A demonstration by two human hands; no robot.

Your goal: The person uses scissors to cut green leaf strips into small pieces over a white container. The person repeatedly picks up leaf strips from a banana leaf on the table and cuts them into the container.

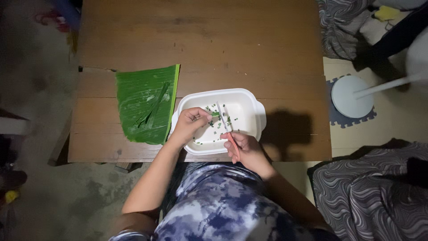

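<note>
One white dish (249, 100) sits near the front edge of the wooden tabletop (200, 40), and both hands work over it. The left hand (191, 123) pinches one green stalk (216, 114) between closed fingertips, holding it over the dish. The right hand (243, 149) grips one pair of scissors (225, 127) by the orange handles, fingers curled through them; the blades point up toward the stalk's end, and whether they are parted is hard to tell. Many small green cut bits (218, 134) lie scattered on the dish floor, too small to count.

Just left of the dish lies one banana leaf (138, 96), with a few thin green strips (154, 109) on it; their number is unclear. The hands cover the dish's near rim.

On the floor to the right stands a round white fan base (350, 96) with its pole on a grey mat (334, 117). Patterned cloth (370, 192) lies at lower right, cut off by the frame. The left edge is dark and blurred.
</note>
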